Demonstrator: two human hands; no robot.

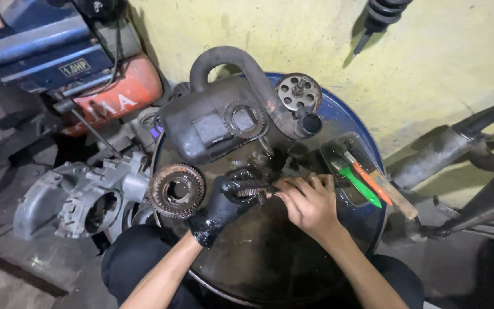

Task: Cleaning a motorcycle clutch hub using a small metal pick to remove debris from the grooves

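My left hand [222, 201], in a black oily glove, is closed around a small rusty gear shaft [251, 192] over the top of a blue oil drum [347, 117]. My bare right hand [309, 201] pinches the right end of the same shaft with its fingertips. A large rusty gear ring [176, 190] lies on the drum just left of my gloved hand. Behind my hands rests a dark metal exhaust muffler [215, 120] with a second gear ring [244, 120] on it and a bent pipe on top.
A perforated metal disc [298, 91] sits at the drum's far rim. A clear tray [338, 150] on the right holds green- and orange-handled brushes and a wooden-handled one. A grey engine casing [78, 197] lies on the floor left, an orange compressor tank [122, 97] beyond, exhaust pipes [458, 149] right.
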